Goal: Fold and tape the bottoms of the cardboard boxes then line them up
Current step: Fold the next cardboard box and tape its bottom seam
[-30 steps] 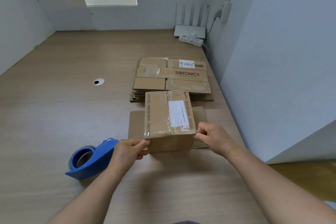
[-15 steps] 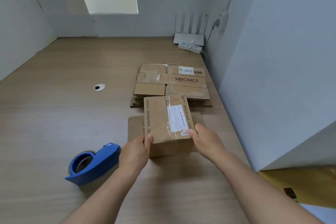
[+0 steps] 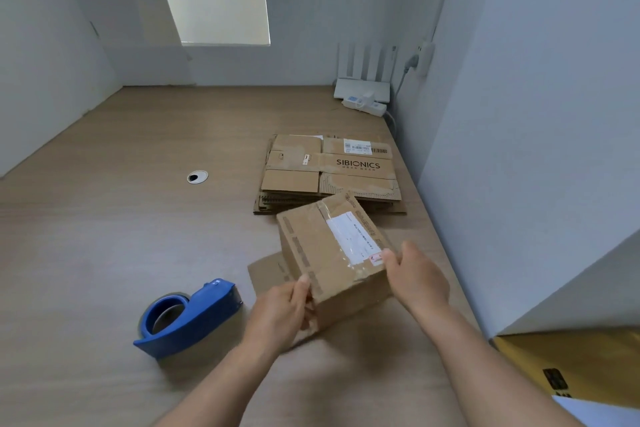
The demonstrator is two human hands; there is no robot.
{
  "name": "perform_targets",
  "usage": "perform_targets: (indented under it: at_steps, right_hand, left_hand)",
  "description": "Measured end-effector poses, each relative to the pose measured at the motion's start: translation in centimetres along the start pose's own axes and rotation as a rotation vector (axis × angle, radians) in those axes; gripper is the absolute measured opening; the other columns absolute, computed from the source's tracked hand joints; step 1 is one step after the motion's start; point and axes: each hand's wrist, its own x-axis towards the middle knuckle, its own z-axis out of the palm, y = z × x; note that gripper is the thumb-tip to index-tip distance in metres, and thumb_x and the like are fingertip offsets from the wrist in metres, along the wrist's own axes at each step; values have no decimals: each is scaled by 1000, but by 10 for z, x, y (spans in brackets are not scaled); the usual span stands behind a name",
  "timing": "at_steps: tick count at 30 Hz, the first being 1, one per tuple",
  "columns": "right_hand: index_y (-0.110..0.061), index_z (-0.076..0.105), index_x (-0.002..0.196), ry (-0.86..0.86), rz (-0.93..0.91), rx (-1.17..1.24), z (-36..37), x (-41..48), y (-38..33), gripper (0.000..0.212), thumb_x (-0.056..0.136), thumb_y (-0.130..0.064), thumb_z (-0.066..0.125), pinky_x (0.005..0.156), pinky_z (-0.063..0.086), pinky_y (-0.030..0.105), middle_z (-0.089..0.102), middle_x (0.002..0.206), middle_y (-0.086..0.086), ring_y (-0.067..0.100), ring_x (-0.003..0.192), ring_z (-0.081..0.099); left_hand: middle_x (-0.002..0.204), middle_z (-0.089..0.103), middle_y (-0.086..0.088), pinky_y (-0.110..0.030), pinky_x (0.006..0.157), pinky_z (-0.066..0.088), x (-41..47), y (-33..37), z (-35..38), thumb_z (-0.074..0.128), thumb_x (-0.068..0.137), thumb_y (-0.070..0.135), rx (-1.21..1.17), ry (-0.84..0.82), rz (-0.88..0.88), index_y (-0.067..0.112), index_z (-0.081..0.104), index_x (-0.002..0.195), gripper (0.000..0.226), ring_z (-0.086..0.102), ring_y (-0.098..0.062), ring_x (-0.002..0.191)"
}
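A small brown cardboard box (image 3: 322, 246) with clear tape and a white label on its upper face is tilted, turned counter-clockwise and lifted at one side. My left hand (image 3: 282, 315) grips its near left corner, thumb on the top edge. My right hand (image 3: 415, 279) holds its right side near the label. A loose flap of the box (image 3: 266, 270) shows underneath on the table. A stack of flattened boxes (image 3: 329, 170), the top one printed SIBIONICS, lies just behind. A blue tape dispenser (image 3: 188, 319) sits to the left of my left hand.
The wooden table (image 3: 104, 236) has a cable hole (image 3: 197, 177) at mid left. A white router (image 3: 363, 80) and a power strip (image 3: 363, 106) stand at the back right corner. Grey partition walls close the right side, and a yellow surface (image 3: 581, 364) lies at lower right.
The box has been lifted off the table and rotated counter-clockwise. Both hands shifted from its near corners to grip its sides. The camera view has tilted up slightly.
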Motion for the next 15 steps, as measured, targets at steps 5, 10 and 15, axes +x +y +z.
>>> perform_targets:
  at_steps: [5, 10, 15]
  right_hand:
    - [-9, 47, 91, 4, 97, 88, -16, 13, 28, 24, 98, -31, 40, 73, 42, 36, 58, 94, 9, 28, 85, 51]
    - [-7, 48, 131, -50, 107, 250, -20, 11, 27, 40, 97, -29, 46, 90, 38, 32, 55, 129, 11, 27, 116, 50]
    - [-10, 39, 135, -78, 69, 322, -22, 0, 27, 60, 89, -43, 59, 85, 39, 31, 54, 128, 6, 22, 113, 53]
  left_hand:
    - [118, 63, -2, -33, 82, 52, 8, 19, -13, 42, 95, 51, 52, 120, 6, 18, 45, 133, 51, 61, -12, 96]
    - [148, 39, -5, -38, 102, 38, 33, 37, -16, 50, 95, 42, 55, 78, 36, 14, 26, 148, 65, 42, -21, 131]
    - [137, 50, -11, -37, 90, 45, 38, 31, -12, 53, 95, 28, 113, 157, -75, 14, 33, 145, 56, 52, -25, 118]
